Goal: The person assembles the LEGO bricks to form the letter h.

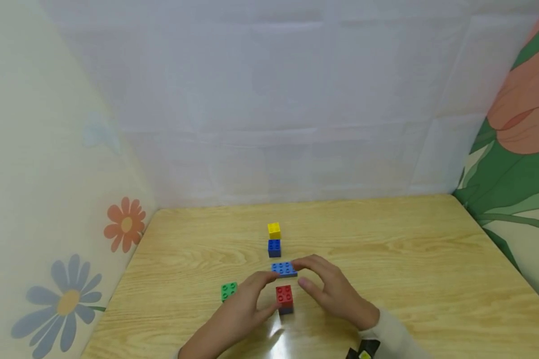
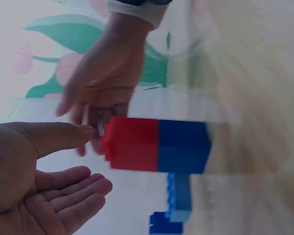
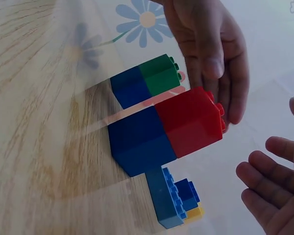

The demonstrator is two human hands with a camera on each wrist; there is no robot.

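A red toy brick (image 1: pixel 284 294) sits on top of a dark blue brick (image 3: pixel 139 139), making a small upright stack on the table. My left hand (image 1: pixel 240 309) is on the left side of this stack, thumb and fingers spread apart, the thumb tip close to the red brick. On the right, my right hand (image 1: pixel 334 291) has loosely bent fingers and holds nothing; its fingertips reach near a flat light blue brick (image 1: pixel 284 269). Both wrist views show a gap between the palms and the stack. A green brick (image 3: pixel 159 74) stands on another blue brick (image 3: pixel 131 88), partly covered by my left hand in the head view.
Behind the light blue brick stand a blue brick (image 1: pixel 274 248) and a yellow brick (image 1: pixel 274 230), in line toward the back. The wood-grain table (image 1: pixel 386 239) meets a white cloth backdrop (image 1: pixel 296 99). Flower-patterned panels (image 1: pixel 67 301) flank both sides.
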